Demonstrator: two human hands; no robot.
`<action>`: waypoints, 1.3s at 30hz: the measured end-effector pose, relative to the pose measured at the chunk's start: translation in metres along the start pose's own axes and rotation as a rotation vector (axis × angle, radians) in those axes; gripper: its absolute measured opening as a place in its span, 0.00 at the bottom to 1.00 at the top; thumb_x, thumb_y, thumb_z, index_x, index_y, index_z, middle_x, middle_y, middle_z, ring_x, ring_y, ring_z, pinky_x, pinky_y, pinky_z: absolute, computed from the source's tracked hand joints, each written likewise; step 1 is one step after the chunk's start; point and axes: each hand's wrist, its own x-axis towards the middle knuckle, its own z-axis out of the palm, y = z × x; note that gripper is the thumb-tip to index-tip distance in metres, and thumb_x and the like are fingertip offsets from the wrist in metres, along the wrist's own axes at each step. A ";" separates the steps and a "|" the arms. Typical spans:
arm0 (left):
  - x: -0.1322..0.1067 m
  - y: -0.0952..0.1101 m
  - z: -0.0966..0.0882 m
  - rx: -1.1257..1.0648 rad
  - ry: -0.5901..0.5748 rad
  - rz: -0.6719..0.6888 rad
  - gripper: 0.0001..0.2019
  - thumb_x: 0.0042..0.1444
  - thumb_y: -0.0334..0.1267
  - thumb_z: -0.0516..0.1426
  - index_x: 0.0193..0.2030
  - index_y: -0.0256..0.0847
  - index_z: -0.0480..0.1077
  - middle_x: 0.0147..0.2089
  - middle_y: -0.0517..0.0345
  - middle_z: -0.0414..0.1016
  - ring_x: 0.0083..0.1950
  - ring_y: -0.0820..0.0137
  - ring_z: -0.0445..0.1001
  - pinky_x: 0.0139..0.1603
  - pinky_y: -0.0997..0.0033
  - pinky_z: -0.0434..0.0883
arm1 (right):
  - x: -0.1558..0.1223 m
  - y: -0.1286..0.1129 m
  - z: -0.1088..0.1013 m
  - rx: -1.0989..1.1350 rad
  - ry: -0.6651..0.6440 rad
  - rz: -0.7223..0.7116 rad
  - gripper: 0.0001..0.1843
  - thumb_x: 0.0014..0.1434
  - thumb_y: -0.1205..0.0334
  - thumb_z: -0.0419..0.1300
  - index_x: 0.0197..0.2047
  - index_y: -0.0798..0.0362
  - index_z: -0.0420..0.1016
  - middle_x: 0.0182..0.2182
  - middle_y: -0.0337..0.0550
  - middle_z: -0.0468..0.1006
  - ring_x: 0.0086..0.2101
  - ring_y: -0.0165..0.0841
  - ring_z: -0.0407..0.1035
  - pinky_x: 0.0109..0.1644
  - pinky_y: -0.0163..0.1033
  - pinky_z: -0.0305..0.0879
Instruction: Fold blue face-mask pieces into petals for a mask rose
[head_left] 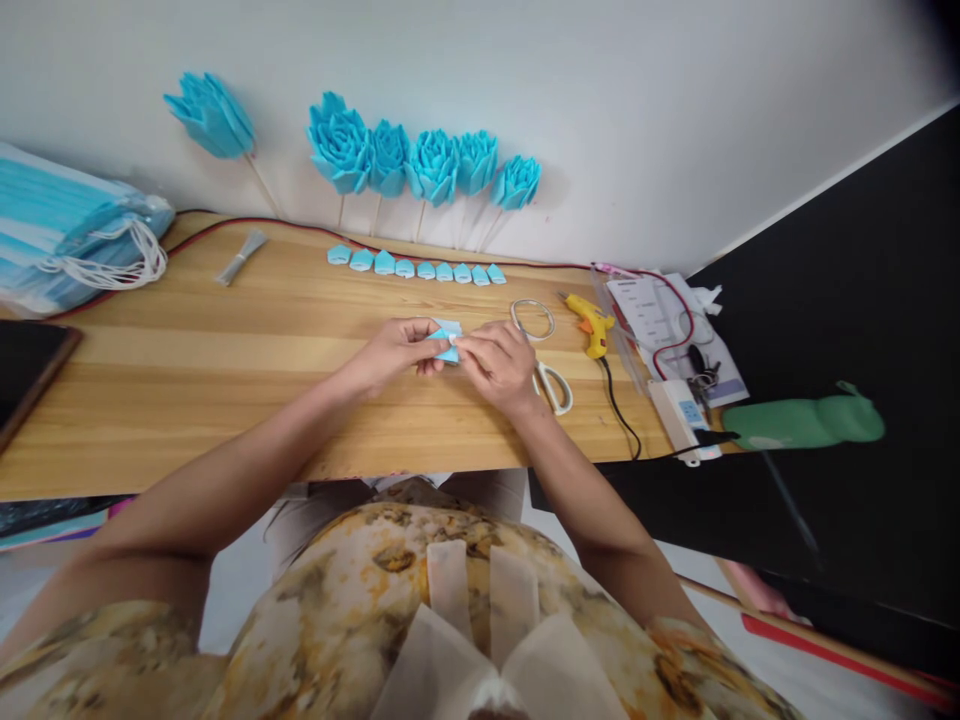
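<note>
Both hands meet over the middle of the wooden table [225, 360]. My left hand [394, 352] and my right hand [499, 365] each pinch a small light-blue folded piece [448, 340] between their fingertips, just above the tabletop. A row of several finished light-blue folded pieces [416, 265] lies along the far edge. Behind them, several blue flowers on sticks [420, 165] lean against the white wall, with one more blue flower [210, 115] to the left.
White-handled scissors [553, 385] lie right of my right hand, beside a wire ring [532, 318] and a yellow glue gun [592, 322]. A power strip [682, 418], papers and a green object [802, 420] sit far right. A pack of blue masks [67, 240] lies far left.
</note>
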 end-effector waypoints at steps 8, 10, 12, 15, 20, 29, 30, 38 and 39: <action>0.002 -0.002 -0.001 0.012 0.019 0.011 0.11 0.51 0.42 0.66 0.29 0.38 0.71 0.23 0.61 0.73 0.24 0.77 0.68 0.26 0.77 0.64 | 0.001 -0.002 0.000 0.035 0.138 0.023 0.08 0.64 0.69 0.58 0.43 0.48 0.76 0.33 0.41 0.79 0.36 0.35 0.73 0.41 0.43 0.67; 0.002 -0.002 -0.001 0.015 0.019 0.009 0.12 0.50 0.43 0.66 0.30 0.37 0.71 0.23 0.62 0.72 0.24 0.77 0.68 0.27 0.77 0.64 | 0.001 -0.001 0.001 0.015 0.122 -0.004 0.08 0.64 0.69 0.59 0.43 0.48 0.76 0.33 0.41 0.79 0.36 0.34 0.73 0.40 0.43 0.67; 0.002 -0.003 -0.001 0.019 0.014 0.008 0.12 0.51 0.44 0.65 0.30 0.37 0.71 0.23 0.62 0.72 0.24 0.78 0.68 0.27 0.77 0.64 | 0.000 0.000 0.002 -0.025 0.102 -0.010 0.07 0.64 0.68 0.59 0.43 0.48 0.77 0.33 0.41 0.79 0.36 0.34 0.73 0.39 0.43 0.68; 0.002 -0.003 -0.001 0.022 0.004 0.011 0.12 0.50 0.44 0.66 0.30 0.37 0.71 0.23 0.62 0.72 0.24 0.78 0.68 0.27 0.78 0.64 | -0.002 0.002 0.003 -0.051 0.057 0.021 0.07 0.65 0.67 0.59 0.42 0.47 0.78 0.33 0.41 0.79 0.36 0.35 0.73 0.40 0.44 0.68; 0.002 -0.004 -0.001 0.020 0.007 0.018 0.12 0.50 0.44 0.66 0.30 0.37 0.72 0.23 0.62 0.72 0.25 0.78 0.69 0.27 0.78 0.64 | -0.002 0.001 0.004 -0.015 0.087 -0.018 0.08 0.65 0.68 0.59 0.43 0.47 0.77 0.34 0.40 0.79 0.36 0.34 0.73 0.40 0.43 0.67; 0.003 -0.006 -0.003 -0.001 0.007 0.033 0.13 0.51 0.44 0.66 0.31 0.37 0.71 0.26 0.61 0.74 0.25 0.78 0.69 0.28 0.77 0.65 | -0.001 0.002 0.005 0.014 0.070 -0.032 0.08 0.65 0.68 0.59 0.44 0.47 0.76 0.34 0.41 0.80 0.35 0.34 0.73 0.39 0.42 0.68; 0.003 -0.006 -0.002 -0.004 0.007 0.036 0.13 0.51 0.44 0.66 0.31 0.37 0.71 0.26 0.61 0.74 0.25 0.78 0.69 0.28 0.77 0.65 | -0.001 0.002 0.006 0.026 0.065 -0.028 0.08 0.65 0.68 0.59 0.44 0.47 0.76 0.34 0.41 0.80 0.36 0.34 0.73 0.39 0.43 0.68; 0.004 -0.006 -0.003 -0.017 -0.003 0.037 0.13 0.51 0.45 0.66 0.32 0.37 0.72 0.28 0.60 0.75 0.26 0.77 0.70 0.30 0.76 0.66 | 0.000 0.001 0.006 0.052 -0.004 0.029 0.06 0.66 0.66 0.58 0.42 0.48 0.76 0.34 0.41 0.81 0.35 0.34 0.72 0.40 0.43 0.68; 0.004 -0.007 -0.003 -0.021 -0.002 0.035 0.13 0.51 0.44 0.67 0.32 0.37 0.72 0.28 0.60 0.75 0.26 0.77 0.70 0.30 0.76 0.66 | 0.000 0.001 0.006 0.060 0.002 0.020 0.06 0.66 0.67 0.58 0.43 0.48 0.76 0.34 0.41 0.81 0.35 0.34 0.72 0.40 0.43 0.68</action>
